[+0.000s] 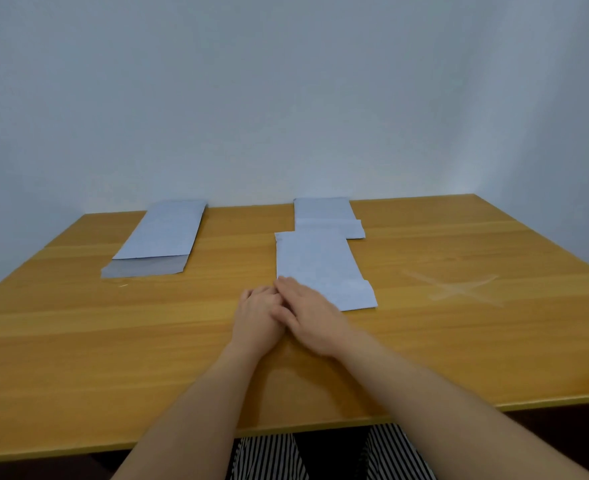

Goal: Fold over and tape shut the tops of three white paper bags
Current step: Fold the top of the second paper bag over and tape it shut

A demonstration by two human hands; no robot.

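Three white paper bags lie flat on the wooden table [78, 334]. One bag [158, 239] is at the far left, with its open end toward me. A second bag [326, 216] is at the far centre with a folded strip at its near end. The third bag [320, 268] lies just in front of it. My right hand [306, 313] lies flat, fingers straight, over my left hand [256, 317], its fingertips at the near left corner of the third bag. My left hand's fingers are partly hidden; nothing shows in either hand.
A cross of clear tape [455, 289] is stuck to the table at the right. A pale wall [286, 98] stands right behind the far table edge. Striped trousers [268, 459] show below the near edge.
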